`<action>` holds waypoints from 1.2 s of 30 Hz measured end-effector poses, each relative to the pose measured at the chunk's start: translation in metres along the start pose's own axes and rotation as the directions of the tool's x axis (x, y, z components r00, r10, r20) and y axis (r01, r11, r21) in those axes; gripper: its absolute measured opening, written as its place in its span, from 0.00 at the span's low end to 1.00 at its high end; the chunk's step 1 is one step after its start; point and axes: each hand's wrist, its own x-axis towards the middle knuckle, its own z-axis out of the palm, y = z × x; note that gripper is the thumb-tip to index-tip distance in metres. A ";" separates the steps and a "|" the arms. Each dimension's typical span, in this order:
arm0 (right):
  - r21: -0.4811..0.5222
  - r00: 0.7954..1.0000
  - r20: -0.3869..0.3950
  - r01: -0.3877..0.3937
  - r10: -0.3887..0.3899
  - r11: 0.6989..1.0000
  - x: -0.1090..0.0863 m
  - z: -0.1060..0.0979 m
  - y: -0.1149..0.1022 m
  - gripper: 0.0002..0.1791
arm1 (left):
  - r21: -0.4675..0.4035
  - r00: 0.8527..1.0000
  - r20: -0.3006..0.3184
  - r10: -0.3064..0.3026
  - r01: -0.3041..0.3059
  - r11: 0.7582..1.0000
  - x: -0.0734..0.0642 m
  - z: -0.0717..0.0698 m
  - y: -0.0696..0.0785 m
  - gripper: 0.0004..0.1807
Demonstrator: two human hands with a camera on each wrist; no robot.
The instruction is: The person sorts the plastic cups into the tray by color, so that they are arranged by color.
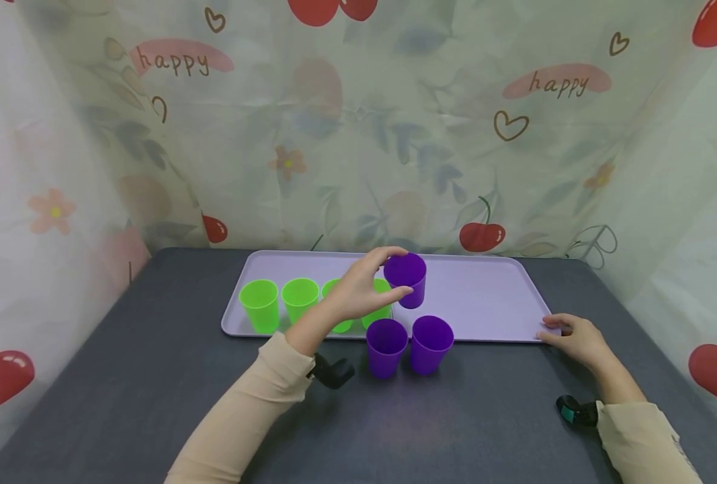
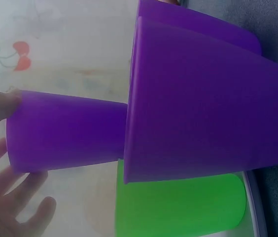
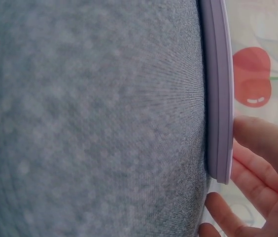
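Note:
My left hand point(image 1: 363, 286) pinches a purple cup point(image 1: 415, 294) near its rim, thumb on one side and fingers on the other, over the lilac tray point(image 1: 479, 296). In the left wrist view this held cup point(image 2: 70, 131) appears beyond a nearer purple cup point(image 2: 203, 103). Two purple cups, one left point(image 1: 386, 353) and one right point(image 1: 431, 349), stand upright on the table in front of the tray. My right hand point(image 1: 582, 341) grips the tray's front right corner; in the right wrist view the thumb presses on the tray rim point(image 3: 220, 98).
Several green cups, the leftmost point(image 1: 260, 308) included, stand upright in a row on the tray's left half; my left hand and forearm partly hide two. The dark grey table point(image 1: 485, 430) extends around the tray. A printed curtain point(image 1: 358, 134) hangs behind and at both sides.

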 end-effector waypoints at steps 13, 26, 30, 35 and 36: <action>0.007 1.000 0.004 0.004 -0.004 1.000 0.001 -0.001 -0.002 0.28 | 0.168 0.993 0.120 -0.015 -0.006 0.986 0.014 0.020 -0.011 0.29; 0.008 1.000 0.015 -0.001 0.001 1.000 0.001 -0.001 -0.002 0.29 | 0.316 0.987 0.160 0.013 -0.064 0.947 0.018 0.034 -0.015 0.24; 0.006 1.000 0.016 -0.002 0.002 1.000 0.000 -0.001 -0.002 0.28 | 0.356 0.984 0.178 0.005 -0.069 0.932 0.019 0.038 -0.016 0.23; 0.003 1.000 0.019 -0.007 0.007 1.000 0.000 -0.001 -0.002 0.28 | 0.388 0.980 0.197 -0.024 -0.056 0.920 0.019 0.041 -0.018 0.23; 0.002 1.000 0.019 -0.008 0.008 1.000 0.000 -0.001 -0.002 0.28 | 0.392 0.980 0.198 -0.028 -0.054 0.918 0.019 0.041 -0.018 0.23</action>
